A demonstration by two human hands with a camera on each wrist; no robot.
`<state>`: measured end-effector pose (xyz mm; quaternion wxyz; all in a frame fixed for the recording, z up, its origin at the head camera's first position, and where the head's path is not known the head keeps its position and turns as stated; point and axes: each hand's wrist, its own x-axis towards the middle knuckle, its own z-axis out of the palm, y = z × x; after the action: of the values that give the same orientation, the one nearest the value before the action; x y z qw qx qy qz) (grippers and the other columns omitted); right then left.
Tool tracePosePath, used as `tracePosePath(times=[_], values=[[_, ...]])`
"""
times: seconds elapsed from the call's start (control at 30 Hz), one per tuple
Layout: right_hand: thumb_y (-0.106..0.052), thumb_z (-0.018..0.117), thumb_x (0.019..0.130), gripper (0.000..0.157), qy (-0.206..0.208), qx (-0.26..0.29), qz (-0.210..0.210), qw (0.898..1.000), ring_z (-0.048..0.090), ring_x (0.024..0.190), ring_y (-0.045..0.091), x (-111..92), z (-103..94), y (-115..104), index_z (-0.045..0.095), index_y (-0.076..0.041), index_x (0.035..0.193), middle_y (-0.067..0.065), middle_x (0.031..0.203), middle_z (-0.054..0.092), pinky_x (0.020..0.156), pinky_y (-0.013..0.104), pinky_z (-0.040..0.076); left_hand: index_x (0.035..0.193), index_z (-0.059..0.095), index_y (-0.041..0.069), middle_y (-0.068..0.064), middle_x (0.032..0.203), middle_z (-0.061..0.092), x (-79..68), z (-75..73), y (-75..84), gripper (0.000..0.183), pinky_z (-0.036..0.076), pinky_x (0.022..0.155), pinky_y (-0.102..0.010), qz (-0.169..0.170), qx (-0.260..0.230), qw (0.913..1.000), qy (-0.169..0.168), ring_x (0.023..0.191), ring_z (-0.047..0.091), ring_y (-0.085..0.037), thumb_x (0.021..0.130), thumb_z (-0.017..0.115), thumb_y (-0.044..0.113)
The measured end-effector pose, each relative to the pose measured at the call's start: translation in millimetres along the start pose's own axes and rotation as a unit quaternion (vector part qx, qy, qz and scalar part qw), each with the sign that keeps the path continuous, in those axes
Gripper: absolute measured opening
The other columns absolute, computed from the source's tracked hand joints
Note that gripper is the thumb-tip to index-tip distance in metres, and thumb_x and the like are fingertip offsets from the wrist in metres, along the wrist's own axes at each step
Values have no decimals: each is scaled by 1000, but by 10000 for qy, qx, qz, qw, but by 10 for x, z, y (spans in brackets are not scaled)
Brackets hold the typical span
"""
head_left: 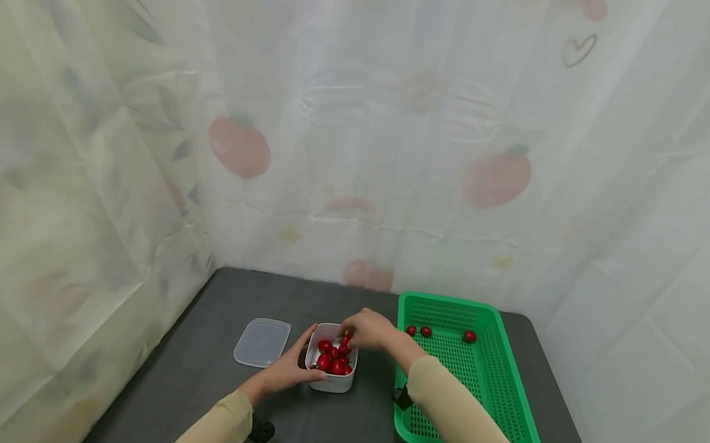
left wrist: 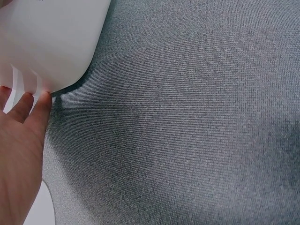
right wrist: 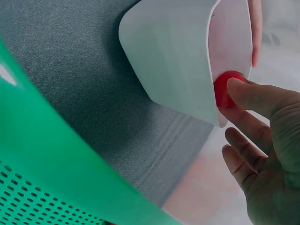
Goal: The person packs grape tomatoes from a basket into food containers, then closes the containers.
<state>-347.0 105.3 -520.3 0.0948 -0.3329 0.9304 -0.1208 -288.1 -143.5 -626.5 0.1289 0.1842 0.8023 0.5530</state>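
Observation:
A white square container holding several cherry tomatoes stands on the dark table. My left hand grips its left side, thumb along the near rim and fingers toward the far corner. In the left wrist view, the fingertips press on the container's wall. My right hand reaches over the far right corner of the container. Thumb and index finger pinch a red cherry tomato at the container's opening, while the other fingers stay loosely bent.
A translucent lid lies flat left of the container. To the right is a green perforated basket, its wall close to the right wrist, with a few cherry tomatoes near its far end. Printed curtains hang around the table.

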Motion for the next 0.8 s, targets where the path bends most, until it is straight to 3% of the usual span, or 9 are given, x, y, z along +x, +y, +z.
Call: tracePosePath(times=[0.17,0.37,0.53,0.6,0.7,0.8], values=[[-18,74,93,26,3,41,-37,10000,53,99,13,-53,-37,-9,77,-23,118,-8,106,72,86,35,50,166,3,21,-18,167,16,-3,2,-12,107,37,111,-58,-10,18,10000,12,148,26,-44,91,79,27],[-20,72,96,25,286,85,-229,9993,56,107,18,-181,-206,100,77,-21,120,-5,111,72,94,40,49,166,5,21,-19,165,20,1,2,-3,108,37,110,-60,7,1,10000,27,146,30,-44,90,80,28],[-17,72,96,26,581,215,-300,9976,58,113,24,-355,-361,336,75,-18,122,0,117,72,95,45,48,166,5,22,-16,166,22,4,3,-10,107,34,112,-59,19,112,9999,64,147,29,-42,89,80,29],[-16,72,96,27,644,279,-205,9973,58,114,25,-450,-416,452,75,-18,123,0,117,72,96,46,48,166,5,22,-15,166,22,4,3,-18,108,34,112,-58,23,107,9999,50,148,28,-41,89,80,30],[-16,71,97,27,681,306,7,9972,61,113,27,-602,-495,646,74,-16,124,0,111,73,109,50,39,166,5,21,-16,165,21,7,3,-28,109,34,112,-59,71,49,10000,24,147,28,-42,89,80,30],[-13,71,97,27,720,341,297,9964,60,117,31,-760,-561,852,74,-14,124,1,111,73,110,54,38,166,4,20,-17,165,22,6,0,-31,109,34,112,-60,97,7,10000,18,147,29,-42,89,81,29]])
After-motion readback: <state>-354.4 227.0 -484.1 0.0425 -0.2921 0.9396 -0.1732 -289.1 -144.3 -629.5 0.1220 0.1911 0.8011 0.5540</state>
